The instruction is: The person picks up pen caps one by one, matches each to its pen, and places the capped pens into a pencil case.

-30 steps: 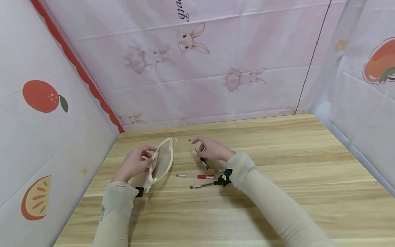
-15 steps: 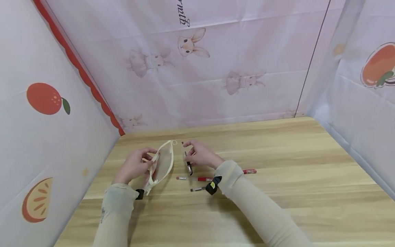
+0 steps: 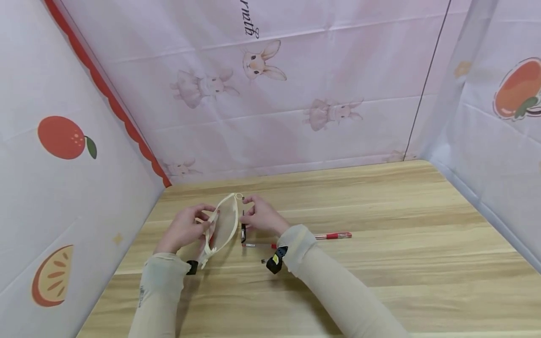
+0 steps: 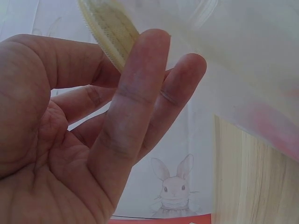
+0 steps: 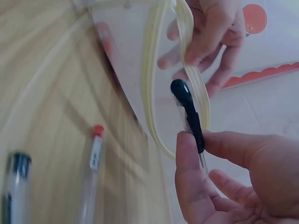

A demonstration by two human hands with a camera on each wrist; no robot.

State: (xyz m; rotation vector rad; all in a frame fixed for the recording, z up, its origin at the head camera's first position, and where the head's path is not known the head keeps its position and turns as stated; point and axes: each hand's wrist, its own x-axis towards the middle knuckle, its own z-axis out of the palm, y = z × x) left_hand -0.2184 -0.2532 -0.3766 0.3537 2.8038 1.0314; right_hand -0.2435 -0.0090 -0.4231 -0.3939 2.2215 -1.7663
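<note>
My left hand pinches one zip edge of a translucent pouch with cream trim, between thumb and fingers. The pouch's mouth gapes towards the right. Something red and blurred shows through its wall in the left wrist view. Just right of the mouth, my right hand pinches a black-capped pen between thumb and index finger. In the right wrist view the black cap points at the pouch's opening, with the left hand beyond it.
A red pen lies right of the right forearm. Another red-ended pen and a black-ended one lie partly hidden under the right wrist. Printed cloth walls enclose the wooden table at the back and sides.
My right hand has moved left with the black pen, from mid-table to beside the pouch's mouth, and the pen now hangs more upright. The left hand and pouch have stayed nearly still.
</note>
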